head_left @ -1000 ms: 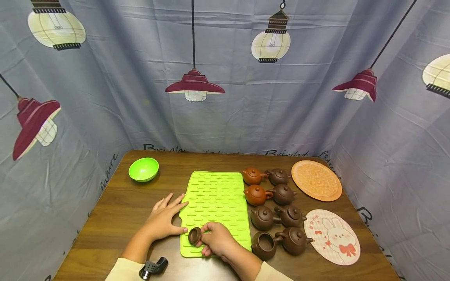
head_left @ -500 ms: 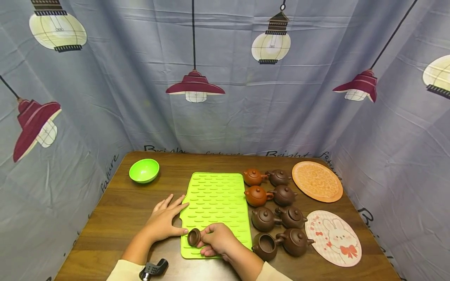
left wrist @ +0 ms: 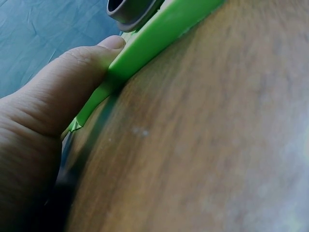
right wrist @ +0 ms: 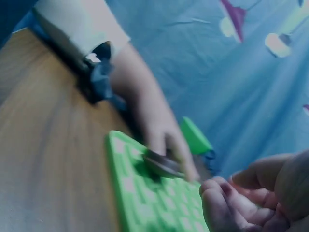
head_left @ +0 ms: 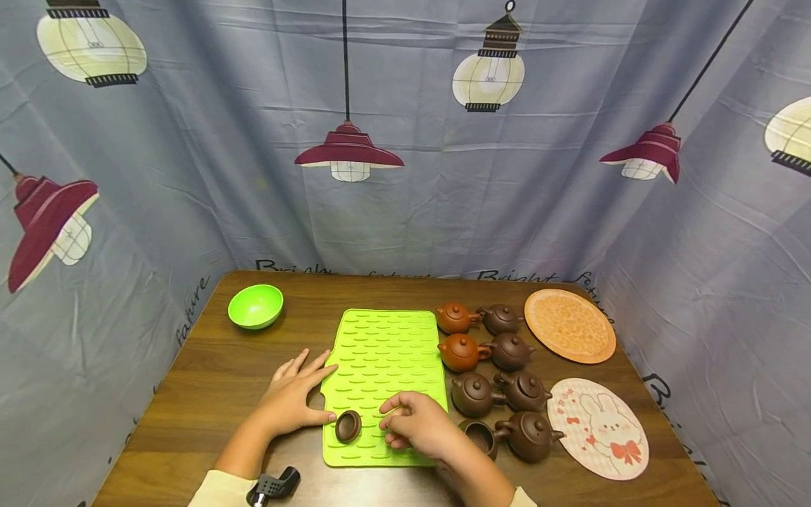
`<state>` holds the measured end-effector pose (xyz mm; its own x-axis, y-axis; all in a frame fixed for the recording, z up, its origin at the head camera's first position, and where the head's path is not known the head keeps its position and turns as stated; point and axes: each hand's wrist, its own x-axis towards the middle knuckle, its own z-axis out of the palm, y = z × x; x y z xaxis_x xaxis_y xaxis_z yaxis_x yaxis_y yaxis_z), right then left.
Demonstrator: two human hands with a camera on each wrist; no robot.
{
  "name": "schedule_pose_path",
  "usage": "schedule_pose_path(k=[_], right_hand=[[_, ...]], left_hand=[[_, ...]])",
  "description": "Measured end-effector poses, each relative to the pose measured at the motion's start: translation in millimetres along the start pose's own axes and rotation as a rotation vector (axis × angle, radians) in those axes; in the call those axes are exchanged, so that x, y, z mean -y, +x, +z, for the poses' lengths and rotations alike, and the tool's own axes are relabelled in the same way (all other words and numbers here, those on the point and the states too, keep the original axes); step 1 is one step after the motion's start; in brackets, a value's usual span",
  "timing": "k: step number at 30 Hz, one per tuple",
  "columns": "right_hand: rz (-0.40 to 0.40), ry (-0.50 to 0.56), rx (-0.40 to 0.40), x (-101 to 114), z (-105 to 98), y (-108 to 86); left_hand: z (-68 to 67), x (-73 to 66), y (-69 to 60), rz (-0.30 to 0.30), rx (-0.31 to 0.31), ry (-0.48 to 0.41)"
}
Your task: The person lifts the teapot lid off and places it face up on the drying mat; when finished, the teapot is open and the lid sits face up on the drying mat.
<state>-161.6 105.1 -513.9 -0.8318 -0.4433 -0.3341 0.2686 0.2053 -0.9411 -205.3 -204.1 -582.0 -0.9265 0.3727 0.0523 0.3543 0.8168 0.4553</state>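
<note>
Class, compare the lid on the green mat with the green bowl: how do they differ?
Colour: the lid is dark brown, while the bowl is bright green.
Size: the lid is smaller than the bowl.
Place: the lid lies on the mat, close to the left hand's thumb; the bowl stands on the table, apart from both hands.
Shared: both are round, hollow side up.

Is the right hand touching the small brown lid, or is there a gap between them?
Apart. The head view shows it: a strip of the green mat is visible between the right hand and the brown lid.
</note>
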Motion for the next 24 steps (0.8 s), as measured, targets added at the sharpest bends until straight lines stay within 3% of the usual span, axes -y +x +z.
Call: schedule_pose_path(k=[4,10,15,24], right_hand=[[-0.074,-0.037,-0.008,13.5,-18.8,-12.8],[-0.170,-0.205,-0.114,20.7,-46.3,-33.0],[-0.167,-0.306,-0.216,19.0,-67.9,-53.4],[-0.149,-0.346,-0.379,7.5,-98.6,-85.5]], left_hand=[[-1.8,-0.6,0.6,0.000,0.002,-0.007],[0.7,0.7,1.4,0.006,-0.006,0.003],[5.0,2.0,-0.5,0.004,-0.004,-0.004],[4.0,3.3,-0.7,0.008,-0.018,-0.004]])
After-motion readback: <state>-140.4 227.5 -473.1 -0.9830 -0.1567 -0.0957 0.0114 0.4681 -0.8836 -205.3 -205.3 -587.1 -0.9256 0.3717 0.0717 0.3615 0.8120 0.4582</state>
